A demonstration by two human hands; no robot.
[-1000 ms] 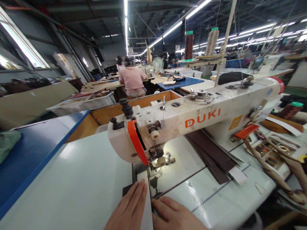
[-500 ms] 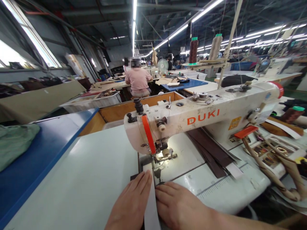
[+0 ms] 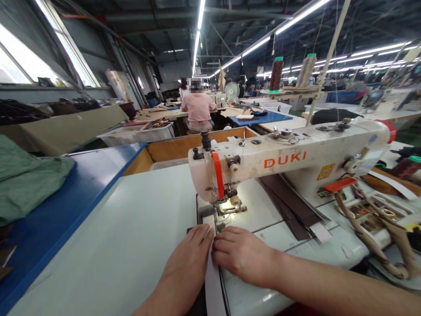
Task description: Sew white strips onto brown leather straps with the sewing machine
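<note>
My left hand (image 3: 189, 259) and my right hand (image 3: 241, 254) lie flat side by side on the white sewing table (image 3: 131, 228), fingers stretched toward the needle. Between them runs a narrow white strip (image 3: 212, 281), with a dark piece under it showing beside my left fingertips. Both hands press on the strip just in front of the presser foot (image 3: 226, 208) of the white DUKI sewing machine (image 3: 286, 162). The machine's lamp lights the needle area.
Dark brown strips (image 3: 289, 206) lie under the machine arm. Tan straps and metal rings (image 3: 378, 215) sit at the right. Green cloth (image 3: 26, 184) rests on a blue table to the left. A person in pink (image 3: 198, 109) sits at a far bench. Thread cones (image 3: 276, 72) stand above.
The view has swung left and back, so the machine sits further right. Both hands have slid forward along the strip toward the presser foot.
</note>
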